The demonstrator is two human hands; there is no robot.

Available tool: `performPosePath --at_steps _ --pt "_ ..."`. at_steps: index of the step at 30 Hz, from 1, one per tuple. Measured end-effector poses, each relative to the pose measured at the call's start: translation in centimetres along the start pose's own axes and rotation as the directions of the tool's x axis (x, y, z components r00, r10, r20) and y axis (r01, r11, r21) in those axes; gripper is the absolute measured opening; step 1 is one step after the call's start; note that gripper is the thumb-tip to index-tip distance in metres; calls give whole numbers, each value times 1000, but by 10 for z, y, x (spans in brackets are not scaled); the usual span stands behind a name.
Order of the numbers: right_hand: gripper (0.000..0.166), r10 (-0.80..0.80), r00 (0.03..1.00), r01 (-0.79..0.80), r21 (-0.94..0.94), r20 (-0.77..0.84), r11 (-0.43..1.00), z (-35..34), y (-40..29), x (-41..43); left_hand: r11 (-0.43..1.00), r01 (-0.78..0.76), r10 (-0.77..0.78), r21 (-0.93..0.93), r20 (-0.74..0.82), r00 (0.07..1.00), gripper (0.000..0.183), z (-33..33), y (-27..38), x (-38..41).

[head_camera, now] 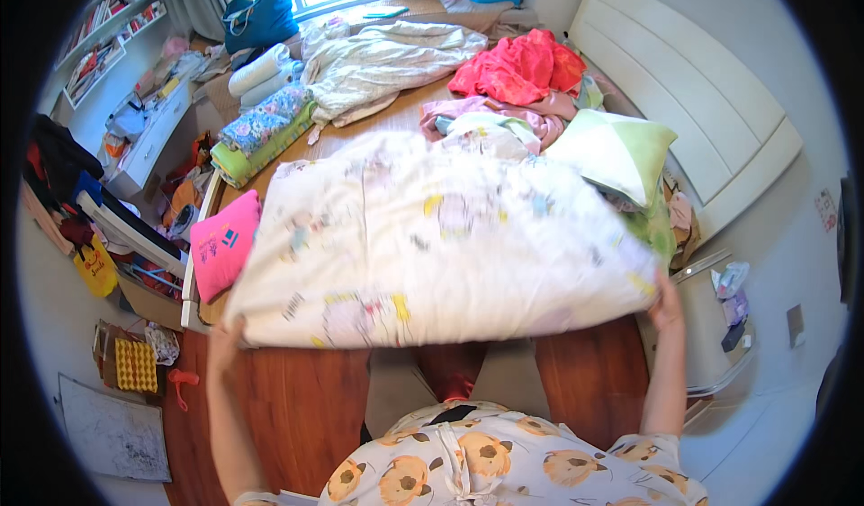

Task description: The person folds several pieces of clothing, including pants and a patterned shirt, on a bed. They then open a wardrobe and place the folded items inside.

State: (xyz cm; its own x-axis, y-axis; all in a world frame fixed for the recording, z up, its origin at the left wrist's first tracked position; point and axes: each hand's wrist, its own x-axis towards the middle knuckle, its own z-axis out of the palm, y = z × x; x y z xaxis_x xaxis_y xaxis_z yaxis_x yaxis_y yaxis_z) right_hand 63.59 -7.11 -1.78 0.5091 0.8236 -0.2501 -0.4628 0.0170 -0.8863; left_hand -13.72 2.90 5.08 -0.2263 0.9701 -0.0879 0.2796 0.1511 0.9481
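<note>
A white quilt (432, 236) with a printed cartoon pattern spreads in front of me over the near part of the bed, slightly blurred. My left hand (228, 334) grips its near left corner, and my right hand (665, 302) grips the near right corner. Between them the near edge hangs fairly straight above the wooden floor. A pink cushion (225, 244) lies against the quilt's left side. Beyond its right side rests a green and white pillow (611, 152). Farther back are a crumpled red cloth (518, 67) and a rumpled pale blanket (391, 64).
Rolled bedding (263, 125) lies at the bed's left edge. The white headboard (688, 94) stands right, beside a nightstand (709, 317) holding small items. Left are a cluttered desk (152, 135), a chair with clothes (128, 222), and an egg tray (136, 364) on the floor.
</note>
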Motion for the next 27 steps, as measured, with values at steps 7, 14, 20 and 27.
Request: performPosePath --at_steps 7,14,20,27 --pt "26 230 960 -254 -148 -162 956 -96 114 -30 936 352 -348 -20 107 931 24 15 -174 -8" --pt "38 338 930 -363 -518 -146 775 -76 96 -50 885 465 -461 32 201 864 32 13 -163 -40" --pt "30 414 902 -383 -674 -124 631 -107 137 -67 799 583 -601 147 142 787 29 11 -237 -83" --pt "47 599 606 -737 -654 -524 173 -46 135 -102 607 775 -780 -175 57 623 28 29 -252 -112"
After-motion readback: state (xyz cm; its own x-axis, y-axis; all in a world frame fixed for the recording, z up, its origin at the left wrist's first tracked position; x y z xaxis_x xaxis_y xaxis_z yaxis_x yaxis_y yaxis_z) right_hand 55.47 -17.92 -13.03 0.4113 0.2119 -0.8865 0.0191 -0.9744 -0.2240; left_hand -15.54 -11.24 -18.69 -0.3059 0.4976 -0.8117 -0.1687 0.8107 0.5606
